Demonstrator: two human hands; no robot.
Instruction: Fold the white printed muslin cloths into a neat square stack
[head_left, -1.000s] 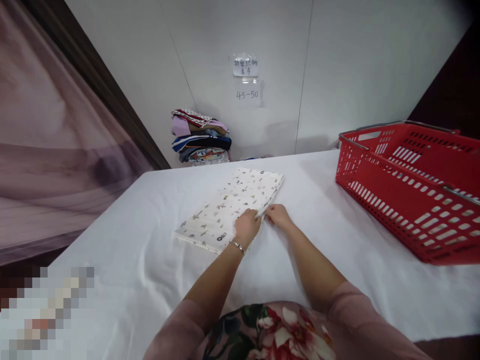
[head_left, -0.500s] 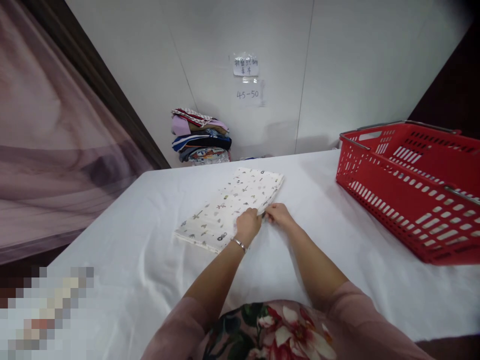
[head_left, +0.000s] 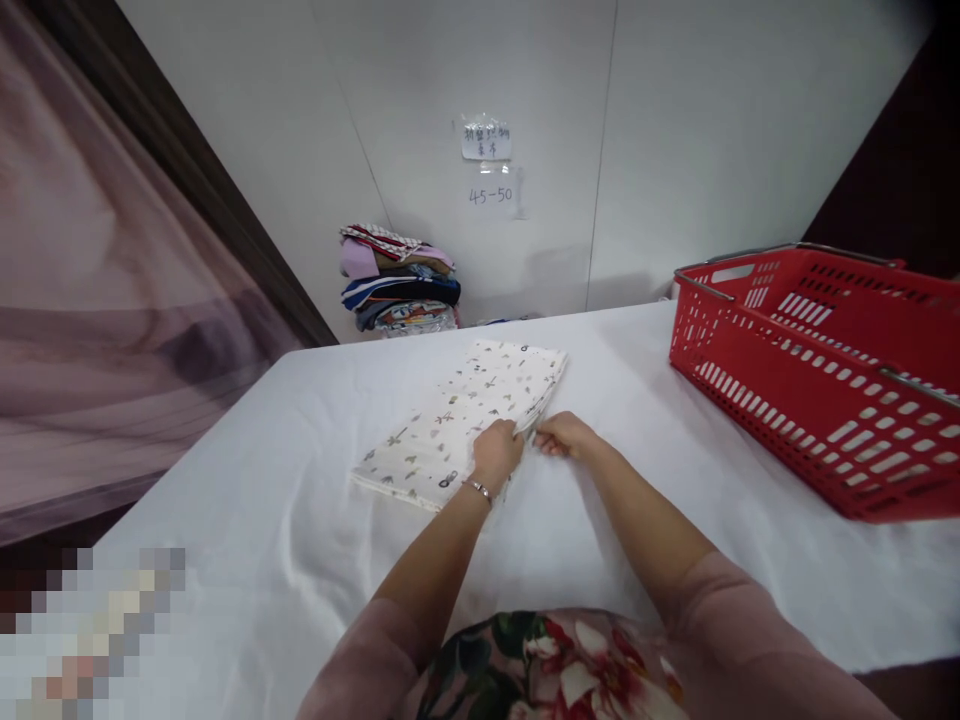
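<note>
A folded white cloth (head_left: 442, 415) with small printed figures lies flat on the table, slanting away to the right. My left hand (head_left: 496, 452), a bracelet at its wrist, is closed over the right-hand edge of this cloth, where several layers show. Close beside it my right hand (head_left: 568, 436) has its fingers curled together, the tips at the same layered edge. They appear to pinch a bit of that edge, though the fingertips partly hide it.
A white sheet (head_left: 322, 580) covers the table. The red plastic basket (head_left: 765, 390) with metal handles stands at the right. Behind the table's far edge rises a stack of folded fabrics (head_left: 401, 280) by the wall. A pinkish curtain (head_left: 120, 300) hangs at the left.
My right hand has shifted slightly right, opening a small gap from my left hand. The left hand keeps its hold on the cloth's edge, and the cloth lies nearly the same.
</note>
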